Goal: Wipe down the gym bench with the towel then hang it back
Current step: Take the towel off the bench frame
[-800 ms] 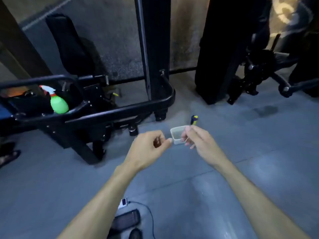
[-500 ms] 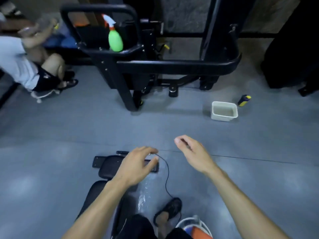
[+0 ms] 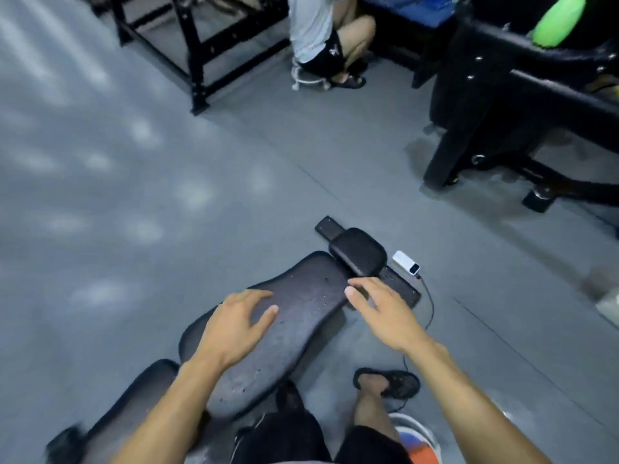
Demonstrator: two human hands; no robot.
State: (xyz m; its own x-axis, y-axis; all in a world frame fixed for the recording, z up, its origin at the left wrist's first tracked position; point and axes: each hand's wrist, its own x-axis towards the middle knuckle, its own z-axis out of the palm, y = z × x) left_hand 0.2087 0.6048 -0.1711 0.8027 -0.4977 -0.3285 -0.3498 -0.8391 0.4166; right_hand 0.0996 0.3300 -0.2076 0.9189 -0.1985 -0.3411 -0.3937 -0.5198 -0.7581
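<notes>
Your left hand [image 3: 234,324] and right hand [image 3: 382,308] hover relaxed, grasping nothing, over the black bench pad [image 3: 301,316] on grey gym flooring [image 3: 134,195]; black frames stand beyond the pad.

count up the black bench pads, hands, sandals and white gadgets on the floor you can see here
black bench pads: 3, the headrest pad, the seat pad, the back pad
hands: 2, left hand, right hand, neither holding anything
sandals: 2, one near, one on the seated person
white gadgets: 1
total: 8
</notes>
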